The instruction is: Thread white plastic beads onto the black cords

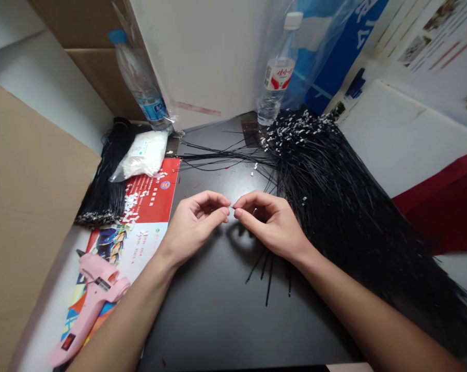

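Black cable ties lie in a big fan across the right half of the table, their long axis running from the far edge down toward the near right corner, with white-tagged heads bunched at the far end. Some strands stray left along the far edge, and a few short tie ends point toward me just below the hands. From where I sit, the left hand and right hand hover over the middle of the table, fingertips almost meeting. Each grip is a narrow thumb-to-forefinger pinch, and anything in it is too small for me to make out. Along the left edge I see a second bundle of black ties, a bag of white pieces, a red-and-white flyer and a pink glue gun lying on that flyer. Near the far edge, a water bottle leans at the left and another water bottle stands at the right
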Demonstrator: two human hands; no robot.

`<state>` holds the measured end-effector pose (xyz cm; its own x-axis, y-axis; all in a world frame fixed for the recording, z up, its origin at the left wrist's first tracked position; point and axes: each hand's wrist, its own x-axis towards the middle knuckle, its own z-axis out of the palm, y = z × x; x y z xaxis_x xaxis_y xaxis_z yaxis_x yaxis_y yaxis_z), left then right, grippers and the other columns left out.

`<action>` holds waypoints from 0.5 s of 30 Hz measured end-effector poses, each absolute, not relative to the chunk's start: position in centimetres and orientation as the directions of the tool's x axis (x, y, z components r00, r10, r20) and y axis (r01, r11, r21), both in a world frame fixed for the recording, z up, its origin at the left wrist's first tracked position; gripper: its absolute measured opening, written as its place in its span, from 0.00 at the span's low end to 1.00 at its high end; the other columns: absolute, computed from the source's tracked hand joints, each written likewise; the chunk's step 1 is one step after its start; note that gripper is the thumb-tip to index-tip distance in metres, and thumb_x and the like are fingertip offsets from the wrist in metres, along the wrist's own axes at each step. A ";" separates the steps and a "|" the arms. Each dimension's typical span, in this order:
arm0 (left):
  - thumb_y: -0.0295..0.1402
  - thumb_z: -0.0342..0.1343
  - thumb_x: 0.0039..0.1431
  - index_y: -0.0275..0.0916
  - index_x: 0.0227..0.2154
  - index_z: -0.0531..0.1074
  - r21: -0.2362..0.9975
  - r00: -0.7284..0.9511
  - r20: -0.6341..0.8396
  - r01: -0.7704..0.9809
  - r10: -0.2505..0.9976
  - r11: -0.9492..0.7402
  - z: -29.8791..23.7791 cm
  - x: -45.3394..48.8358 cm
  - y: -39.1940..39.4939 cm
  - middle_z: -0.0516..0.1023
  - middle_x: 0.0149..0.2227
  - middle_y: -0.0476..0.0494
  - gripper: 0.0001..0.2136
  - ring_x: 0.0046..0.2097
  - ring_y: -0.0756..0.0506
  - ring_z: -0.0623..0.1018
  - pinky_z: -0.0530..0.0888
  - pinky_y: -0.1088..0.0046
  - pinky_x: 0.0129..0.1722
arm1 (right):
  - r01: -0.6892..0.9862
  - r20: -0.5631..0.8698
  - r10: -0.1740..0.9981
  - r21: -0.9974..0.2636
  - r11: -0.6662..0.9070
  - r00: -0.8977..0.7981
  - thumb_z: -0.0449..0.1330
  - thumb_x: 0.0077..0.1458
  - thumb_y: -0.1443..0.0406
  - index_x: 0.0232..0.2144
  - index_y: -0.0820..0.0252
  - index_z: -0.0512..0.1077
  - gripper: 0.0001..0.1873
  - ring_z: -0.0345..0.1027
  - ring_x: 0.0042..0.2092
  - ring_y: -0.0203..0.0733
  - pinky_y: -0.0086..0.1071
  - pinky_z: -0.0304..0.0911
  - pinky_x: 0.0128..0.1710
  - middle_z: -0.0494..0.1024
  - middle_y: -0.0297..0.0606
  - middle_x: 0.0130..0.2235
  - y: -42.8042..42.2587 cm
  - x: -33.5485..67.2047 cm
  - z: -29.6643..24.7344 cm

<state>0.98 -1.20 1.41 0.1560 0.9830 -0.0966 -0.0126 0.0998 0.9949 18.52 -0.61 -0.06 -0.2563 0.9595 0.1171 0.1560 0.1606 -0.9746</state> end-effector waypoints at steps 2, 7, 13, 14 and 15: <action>0.30 0.65 0.52 0.36 0.31 0.76 0.990 0.175 -0.111 -0.064 0.978 0.124 1.2 1.0 -1.2 0.76 0.29 0.49 0.05 0.32 0.51 0.75 0.72 0.75 0.36 | 0.151 0.109 0.958 -0.977 0.152 -0.264 0.63 0.54 0.63 0.31 0.62 0.75 0.06 0.64 0.26 0.31 0.25 0.58 0.24 0.77 0.34 0.28 -0.6 18.4 0.1; 0.31 0.66 0.52 0.37 0.34 0.77 0.957 0.227 -0.174 -0.188 0.958 0.219 0.9 1.0 -1.2 0.77 0.31 0.49 0.07 0.33 0.51 0.76 0.72 0.76 0.37 | 0.101 0.070 0.949 -0.989 0.105 -0.308 0.62 0.56 0.62 0.30 0.62 0.74 0.08 0.65 0.27 0.32 0.26 0.58 0.25 0.78 0.36 0.29 -0.7 18.4 0.3; 0.29 0.65 0.53 0.37 0.32 0.77 0.936 0.266 -0.195 -0.239 0.944 0.260 1.0 0.9 -1.5 0.78 0.31 0.49 0.04 0.33 0.52 0.76 0.72 0.76 0.38 | 0.028 0.022 0.928 -0.999 0.035 -0.372 0.64 0.55 0.57 0.29 0.62 0.72 0.12 0.68 0.29 0.33 0.27 0.61 0.28 0.78 0.36 0.29 -0.8 18.5 0.4; 0.29 0.65 0.53 0.37 0.31 0.78 0.934 0.271 -0.195 -0.241 0.943 0.263 1.0 0.9 -1.5 0.78 0.30 0.49 0.03 0.33 0.52 0.76 0.72 0.77 0.38 | 0.023 0.021 0.926 -0.999 0.032 -0.376 0.63 0.55 0.58 0.29 0.62 0.72 0.12 0.68 0.30 0.34 0.27 0.62 0.29 0.78 0.37 0.29 -0.9 18.5 0.4; 0.29 0.65 0.54 0.37 0.31 0.78 0.933 0.278 -0.195 -0.242 0.940 0.265 1.0 0.9 -1.5 0.78 0.30 0.49 0.03 0.33 0.52 0.76 0.72 0.77 0.38 | 0.017 0.019 0.925 -0.999 0.027 -0.381 0.64 0.55 0.58 0.30 0.62 0.72 0.12 0.69 0.30 0.34 0.28 0.62 0.29 0.78 0.37 0.29 -0.9 18.5 0.4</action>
